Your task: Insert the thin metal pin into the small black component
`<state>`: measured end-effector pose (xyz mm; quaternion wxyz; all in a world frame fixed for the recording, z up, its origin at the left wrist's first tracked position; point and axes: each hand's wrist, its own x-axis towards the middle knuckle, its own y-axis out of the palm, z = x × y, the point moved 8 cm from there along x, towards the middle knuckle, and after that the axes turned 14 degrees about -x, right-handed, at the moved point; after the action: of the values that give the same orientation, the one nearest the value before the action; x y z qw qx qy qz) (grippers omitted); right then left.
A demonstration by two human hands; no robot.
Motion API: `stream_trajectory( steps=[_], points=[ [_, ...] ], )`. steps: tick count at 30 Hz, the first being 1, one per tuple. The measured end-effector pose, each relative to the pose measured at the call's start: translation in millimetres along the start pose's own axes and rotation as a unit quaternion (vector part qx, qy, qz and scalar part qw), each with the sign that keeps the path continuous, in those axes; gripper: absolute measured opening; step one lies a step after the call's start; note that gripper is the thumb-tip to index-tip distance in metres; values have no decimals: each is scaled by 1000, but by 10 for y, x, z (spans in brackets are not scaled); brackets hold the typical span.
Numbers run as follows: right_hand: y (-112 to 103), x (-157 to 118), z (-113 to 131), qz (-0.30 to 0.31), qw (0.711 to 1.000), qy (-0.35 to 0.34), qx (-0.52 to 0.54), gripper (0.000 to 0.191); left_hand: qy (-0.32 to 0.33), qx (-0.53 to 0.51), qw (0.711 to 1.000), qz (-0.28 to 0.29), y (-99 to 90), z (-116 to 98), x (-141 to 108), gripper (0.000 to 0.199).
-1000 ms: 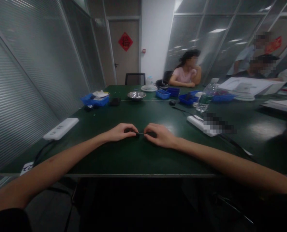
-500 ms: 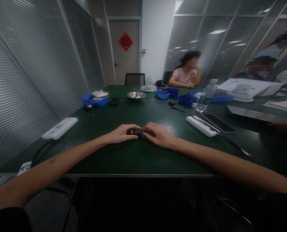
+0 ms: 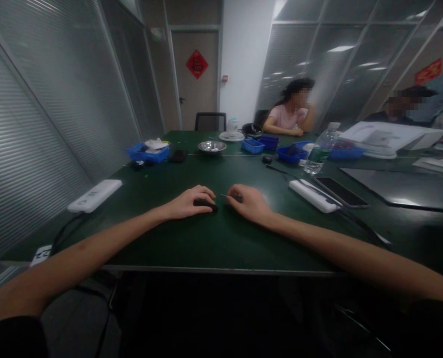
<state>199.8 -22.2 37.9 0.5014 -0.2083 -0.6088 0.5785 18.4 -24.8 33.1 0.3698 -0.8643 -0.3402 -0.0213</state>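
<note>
My left hand (image 3: pixel 193 203) is curled around a small black object (image 3: pixel 205 203) just above the green table. Most of the object is hidden by my fingers, so its kind is unclear. To its right, my right hand (image 3: pixel 249 203) is closed on what looks like a small screwdriver (image 3: pixel 223 195), its thin metal shaft pointing left and its dark handle inside the fingers. A narrow gap separates the shaft's tip from my left hand.
White power banks lie at left (image 3: pixel 95 195) and right (image 3: pixel 314 196), with cables. Beside the right one are a phone (image 3: pixel 341 192) and a water bottle (image 3: pixel 320 151). Farther back stand a metal bowl (image 3: pixel 212 147), blue trays (image 3: pixel 148 154) and a computer mouse (image 3: pixel 266 159). A person sits across.
My hands have moved apart; the screwdriver's shaft is now off the black object. The green part seen between my fingers no longer shows clearly. At right, a dark flat panel has been lowered onto the table.
</note>
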Motion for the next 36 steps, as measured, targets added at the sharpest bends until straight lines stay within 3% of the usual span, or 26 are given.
stream_trajectory(
  steps=[5,8,11,14,18,22,26,30,36],
  points=[
    [17,2,-5,-2,1000,-7,1,14,20,-6,999,45,109,-74,21,26],
    [2,-7,21,-2,1000,-18,5,14,17,19,999,34,-19,49,24,27],
    [-17,-19,48,6,1000,-22,13,15,-19,68,997,-14,-359,346,-38,28],
    [-20,-27,62,13,999,-27,19,15,-93,112,985,-95,-864,751,-229,32],
    [3,-30,71,14,999,-45,19,15,-184,165,947,-204,-1533,1188,-643,31],
    [20,-32,72,11,998,-50,19,15,-265,225,905,-246,-1929,1400,-989,30],
    [32,-28,82,11,998,-56,18,15,-284,249,890,-255,-2036,1416,-1109,30],
    [48,-21,80,6,998,-63,16,14,-265,247,896,-255,-2009,1369,-1085,38],
    [50,-27,91,8,997,-70,15,14,-293,244,888,-258,-1989,1327,-1062,29]
  ],
)
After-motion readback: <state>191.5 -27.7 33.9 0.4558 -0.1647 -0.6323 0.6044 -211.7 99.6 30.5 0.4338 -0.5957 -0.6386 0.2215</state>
